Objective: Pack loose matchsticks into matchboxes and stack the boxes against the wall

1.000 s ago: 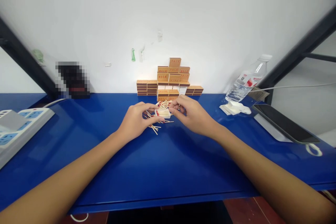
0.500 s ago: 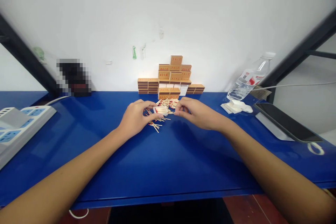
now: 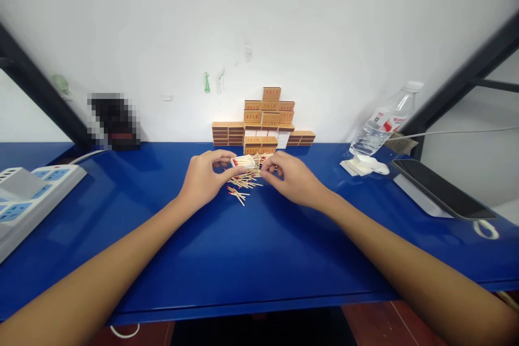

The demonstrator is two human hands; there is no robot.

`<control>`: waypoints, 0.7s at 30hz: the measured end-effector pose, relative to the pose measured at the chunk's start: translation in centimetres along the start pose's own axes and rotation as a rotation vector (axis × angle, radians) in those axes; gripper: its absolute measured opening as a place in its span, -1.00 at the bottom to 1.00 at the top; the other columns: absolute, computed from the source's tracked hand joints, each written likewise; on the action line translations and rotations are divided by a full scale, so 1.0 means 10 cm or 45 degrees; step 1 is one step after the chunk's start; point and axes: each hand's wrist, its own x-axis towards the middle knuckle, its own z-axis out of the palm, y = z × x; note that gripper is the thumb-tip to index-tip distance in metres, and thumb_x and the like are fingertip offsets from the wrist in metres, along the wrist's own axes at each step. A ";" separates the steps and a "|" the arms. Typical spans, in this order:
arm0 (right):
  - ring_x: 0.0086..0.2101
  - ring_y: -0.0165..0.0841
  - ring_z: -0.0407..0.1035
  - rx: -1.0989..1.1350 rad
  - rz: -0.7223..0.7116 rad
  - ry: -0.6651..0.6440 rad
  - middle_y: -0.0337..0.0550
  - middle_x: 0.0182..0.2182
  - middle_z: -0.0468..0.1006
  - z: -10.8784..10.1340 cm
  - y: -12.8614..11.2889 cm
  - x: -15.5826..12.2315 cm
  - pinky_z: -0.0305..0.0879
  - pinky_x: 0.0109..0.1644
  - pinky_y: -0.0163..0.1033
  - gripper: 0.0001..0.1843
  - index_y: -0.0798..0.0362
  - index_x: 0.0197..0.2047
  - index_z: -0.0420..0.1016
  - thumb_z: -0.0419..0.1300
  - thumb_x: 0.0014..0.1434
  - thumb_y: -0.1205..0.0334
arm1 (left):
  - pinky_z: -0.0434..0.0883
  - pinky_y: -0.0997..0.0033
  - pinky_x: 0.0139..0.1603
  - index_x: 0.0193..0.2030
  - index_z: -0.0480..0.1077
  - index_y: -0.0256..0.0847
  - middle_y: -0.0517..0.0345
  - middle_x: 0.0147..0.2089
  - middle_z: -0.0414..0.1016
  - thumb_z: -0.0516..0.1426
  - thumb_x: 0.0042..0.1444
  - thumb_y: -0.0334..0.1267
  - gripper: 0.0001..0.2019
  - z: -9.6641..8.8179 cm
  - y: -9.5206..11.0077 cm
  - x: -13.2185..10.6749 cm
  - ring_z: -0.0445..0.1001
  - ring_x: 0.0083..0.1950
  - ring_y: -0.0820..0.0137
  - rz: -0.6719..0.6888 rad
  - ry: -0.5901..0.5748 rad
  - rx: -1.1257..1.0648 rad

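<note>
My left hand [image 3: 203, 175] grips a small white matchbox tray [image 3: 244, 166] between thumb and fingers. Red-tipped matchsticks lie side by side inside it. To the right of the tray, my right hand [image 3: 290, 178] is closed in a pinch, with a pale matchstick [image 3: 257, 173] at its fingertips. Beneath and around both hands spreads a loose heap of matchsticks [image 3: 245, 184] on the blue table [image 3: 251, 259]. Part of the heap is hidden behind my fingers. Just beyond it stand stacked orange-brown matchboxes [image 3: 260, 144].
More matchboxes [image 3: 228, 133] rise in a stepped stack against the white wall [image 3: 170, 21]. On the right are a tilted water bottle [image 3: 379, 121], a white object [image 3: 365, 165] and a phone [image 3: 446, 189]. A power strip [image 3: 52, 186] lies at the left.
The tray in my left hand has shifted slightly left and up. My right hand has moved left, closer to the tray. The stacked matchboxes stand as before.
</note>
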 end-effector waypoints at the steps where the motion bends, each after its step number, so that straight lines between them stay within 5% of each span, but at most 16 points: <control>1: -0.32 -0.34 0.32 -0.008 0.005 -0.093 -0.15 -0.27 0.49 0.03 0.02 0.00 0.20 -0.20 -0.22 -0.91 0.04 -0.23 0.51 0.25 0.33 0.22 | 0.59 0.26 -0.04 -0.08 0.63 -0.15 0.09 -0.12 0.71 0.43 0.09 -0.07 -0.69 -0.01 -0.01 0.01 0.66 -0.16 0.30 -0.005 0.010 0.018; 6: -0.29 -0.32 0.35 -0.052 0.019 -0.354 -0.15 -0.30 0.52 -0.01 0.06 -0.01 0.20 -0.18 -0.22 -0.87 0.05 -0.27 0.48 0.22 0.37 0.27 | 0.55 0.23 -0.08 -0.06 0.63 -0.13 0.09 -0.18 0.69 0.42 0.10 -0.05 -0.68 0.00 -0.07 0.00 0.63 -0.18 0.27 0.061 -0.018 0.199; 12: -0.30 -0.31 0.34 -0.038 -0.005 -0.006 -0.13 -0.24 0.48 -0.21 0.05 0.05 0.23 -0.20 -0.20 -0.88 0.02 -0.23 0.42 0.20 0.38 0.22 | 0.54 0.23 -0.10 -0.06 0.63 -0.11 0.07 -0.17 0.69 0.43 0.07 -0.01 -0.65 0.03 -0.02 -0.05 0.62 -0.18 0.26 0.129 -0.147 0.166; 15: -0.26 -0.30 0.34 0.037 -0.107 0.001 -0.13 -0.23 0.47 -0.16 -0.02 0.04 0.25 -0.18 -0.21 -0.91 0.00 -0.21 0.42 0.19 0.39 0.24 | 0.55 0.23 -0.09 -0.03 0.64 -0.10 0.05 -0.12 0.69 0.44 0.06 0.00 -0.62 0.06 0.05 -0.08 0.62 -0.17 0.26 0.139 -0.202 0.072; 21: -0.28 -0.31 0.33 0.062 -0.102 0.180 -0.12 -0.23 0.49 -0.06 -0.17 -0.01 0.23 -0.20 -0.20 -0.87 -0.01 -0.18 0.43 0.10 0.44 0.21 | 0.59 0.22 -0.02 -0.06 0.63 -0.13 0.08 -0.11 0.71 0.45 0.05 -0.02 -0.63 0.01 0.03 -0.03 0.67 -0.15 0.27 0.038 -0.085 -0.064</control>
